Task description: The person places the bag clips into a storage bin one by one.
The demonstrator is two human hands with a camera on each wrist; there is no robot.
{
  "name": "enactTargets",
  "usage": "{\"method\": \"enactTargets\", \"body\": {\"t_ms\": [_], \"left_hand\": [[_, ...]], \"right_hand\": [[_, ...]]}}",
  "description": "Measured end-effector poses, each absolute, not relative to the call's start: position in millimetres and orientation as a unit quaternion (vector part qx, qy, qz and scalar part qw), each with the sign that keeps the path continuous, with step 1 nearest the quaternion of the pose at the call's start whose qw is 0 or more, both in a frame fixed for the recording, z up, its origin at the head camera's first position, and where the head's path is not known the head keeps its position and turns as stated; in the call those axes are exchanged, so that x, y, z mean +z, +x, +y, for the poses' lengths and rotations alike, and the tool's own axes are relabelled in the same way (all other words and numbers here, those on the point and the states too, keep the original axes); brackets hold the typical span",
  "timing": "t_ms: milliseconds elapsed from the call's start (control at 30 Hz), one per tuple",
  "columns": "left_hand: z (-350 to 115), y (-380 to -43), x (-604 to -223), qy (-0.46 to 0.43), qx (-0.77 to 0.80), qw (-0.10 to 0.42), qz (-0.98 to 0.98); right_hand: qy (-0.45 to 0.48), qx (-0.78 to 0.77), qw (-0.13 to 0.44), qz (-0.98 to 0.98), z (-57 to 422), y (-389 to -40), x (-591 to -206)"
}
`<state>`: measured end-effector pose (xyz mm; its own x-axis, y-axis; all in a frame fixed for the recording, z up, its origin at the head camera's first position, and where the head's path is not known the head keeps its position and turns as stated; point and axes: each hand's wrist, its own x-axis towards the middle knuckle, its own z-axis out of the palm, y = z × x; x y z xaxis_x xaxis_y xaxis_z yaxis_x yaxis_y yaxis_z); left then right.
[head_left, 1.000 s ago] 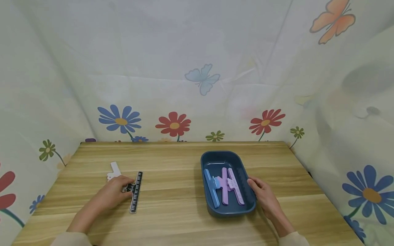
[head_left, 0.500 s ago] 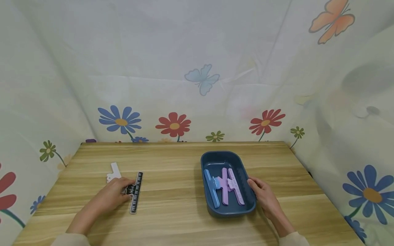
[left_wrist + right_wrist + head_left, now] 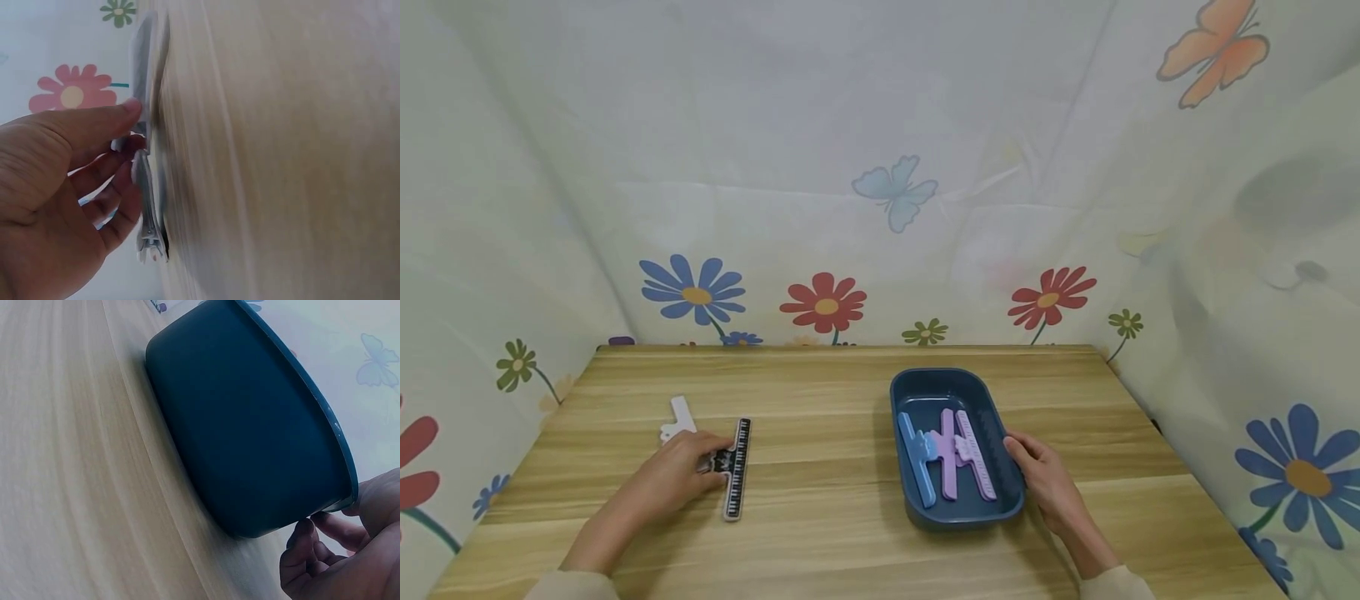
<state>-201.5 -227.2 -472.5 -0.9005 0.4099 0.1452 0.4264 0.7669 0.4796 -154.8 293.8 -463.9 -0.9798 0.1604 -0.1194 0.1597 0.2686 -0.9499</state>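
Note:
On the left of the table, my left hand [image 3: 672, 477] pinches a black bulldog clip [image 3: 739, 467] with a piano-key pattern by its handle. The left wrist view has thumb and fingers about this clip [image 3: 142, 69], which sits close to the tabletop. Just behind that hand lies a white clip [image 3: 681, 412], partly hidden by it. My right hand [image 3: 1047, 487] grips the right rim of a dark blue plastic basin [image 3: 937, 390], thumb over the edge and fingers outside. Inside the basin lie a blue clip [image 3: 916, 462], a purple clip [image 3: 948, 467] and a lilac clip [image 3: 976, 458].
The wooden table [image 3: 820, 500] reaches back to a hanging cloth [image 3: 760, 167] printed with flowers and butterflies. Cloth also borders both sides. A small purple thing [image 3: 621, 341] shows at the far left corner.
The piano-key clip has shifted slightly to the right and turned a little in my left hand. My right hand and the basin stay in place.

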Motion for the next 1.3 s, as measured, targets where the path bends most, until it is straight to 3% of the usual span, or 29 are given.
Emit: {"method": "enactTargets", "body": {"t_ms": [367,700,1100,1300], "left_hand": [[-223,-197,-466,-0.197,-0.324,0.058,-0.923],[-218,-192,-454,-0.172,-0.375,0.051,-0.91],[-208,-190,-428,-0.214,-0.358,0.163,-0.894],[-210,-191,-405,-0.221,-0.339,0.169,-0.898]], "right_hand": [[-0.1,0.6,0.004,-0.794,294,-155,-465],[-0.104,0.601,0.004,-0.793,294,-154,-463],[-0.108,0.596,0.0,-0.795,294,-154,-463],[-0.104,0.594,0.003,-0.798,294,-155,-464]]}}
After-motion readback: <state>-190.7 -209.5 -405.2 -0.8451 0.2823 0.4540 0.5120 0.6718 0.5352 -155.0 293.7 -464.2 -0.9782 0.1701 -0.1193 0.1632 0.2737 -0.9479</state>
